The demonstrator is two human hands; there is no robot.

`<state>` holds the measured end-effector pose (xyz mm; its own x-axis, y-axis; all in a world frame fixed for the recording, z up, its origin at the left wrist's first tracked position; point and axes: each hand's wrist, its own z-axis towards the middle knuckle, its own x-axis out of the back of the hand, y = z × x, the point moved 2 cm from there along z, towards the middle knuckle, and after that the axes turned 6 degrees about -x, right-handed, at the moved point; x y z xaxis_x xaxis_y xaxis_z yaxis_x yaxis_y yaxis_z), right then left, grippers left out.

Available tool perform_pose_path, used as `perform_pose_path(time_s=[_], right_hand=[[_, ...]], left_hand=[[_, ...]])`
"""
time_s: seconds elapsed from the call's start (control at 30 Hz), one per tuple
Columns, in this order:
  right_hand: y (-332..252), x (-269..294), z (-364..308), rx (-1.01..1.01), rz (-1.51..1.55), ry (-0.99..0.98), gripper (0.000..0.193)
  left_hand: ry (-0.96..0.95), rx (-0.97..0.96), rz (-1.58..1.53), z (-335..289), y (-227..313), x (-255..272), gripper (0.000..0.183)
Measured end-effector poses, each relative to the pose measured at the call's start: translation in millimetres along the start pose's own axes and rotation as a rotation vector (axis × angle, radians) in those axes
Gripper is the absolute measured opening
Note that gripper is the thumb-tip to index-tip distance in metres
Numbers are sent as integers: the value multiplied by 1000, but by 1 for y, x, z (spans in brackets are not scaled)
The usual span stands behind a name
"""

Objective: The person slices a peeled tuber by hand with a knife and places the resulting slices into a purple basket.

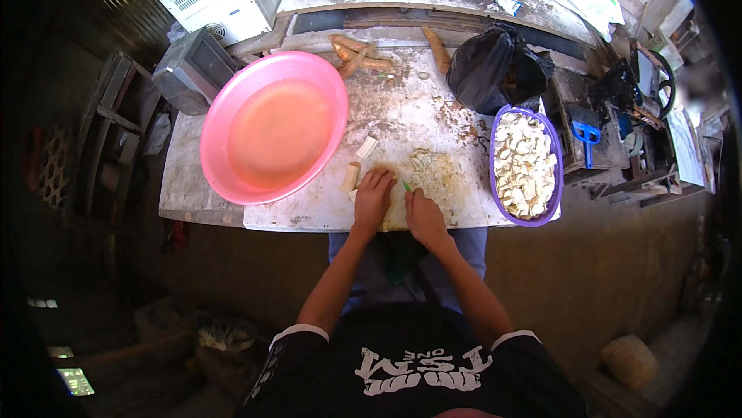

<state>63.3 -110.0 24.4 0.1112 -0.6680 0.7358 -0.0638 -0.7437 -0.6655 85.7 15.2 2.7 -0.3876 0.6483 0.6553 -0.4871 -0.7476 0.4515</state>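
My right hand [424, 218] is closed around a small knife [406, 185], whose green part shows above the fist. Close beside it, my left hand [374, 200] is bent over the table's front part; what lies under its fingers is hidden. Left of that hand lies a peeled cassava piece [351, 176], and a whiter piece [367, 146] rests farther back. Thin pale slices [425, 161] are scattered just beyond the knife. To the right, a purple basket [495, 183] is heaped with cassava slices [527, 156].
A large pink basin [213, 147] of cloudy liquid stands left on the worn table [286, 218]. Unpeeled cassava roots [362, 59] and another root [437, 50] lie at the back. A black plastic bag [487, 70] stands behind the basket. A blue-handled item [587, 136] hangs farther right.
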Motion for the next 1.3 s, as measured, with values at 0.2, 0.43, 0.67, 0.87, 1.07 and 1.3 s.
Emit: perform_pose_path(time_s=[0.2, 0.43, 0.67, 0.87, 1.07, 1.3], right_hand=[[0, -6, -7, -68, -38, -88, 29], [-4, -2, -12, -86, -61, -116, 29], [-9, 3, -14, -65, -194, -82, 29], [-1, -4, -10, -49, -174, -75, 30], [-3, -10, -1, -65, -212, -86, 32], [3, 1, -18, -86, -181, -98, 31]], left_hand=[[1, -37, 47, -5, 6, 0, 18], [-3, -21, 45, -10, 10, 1, 18], [-7, -9, 13, -10, 17, 5, 20], [1, -11, -20, -11, 20, 5, 21], [-15, -58, 36, -7, 14, 5, 19], [-13, -35, 52, -10, 8, 3, 18]])
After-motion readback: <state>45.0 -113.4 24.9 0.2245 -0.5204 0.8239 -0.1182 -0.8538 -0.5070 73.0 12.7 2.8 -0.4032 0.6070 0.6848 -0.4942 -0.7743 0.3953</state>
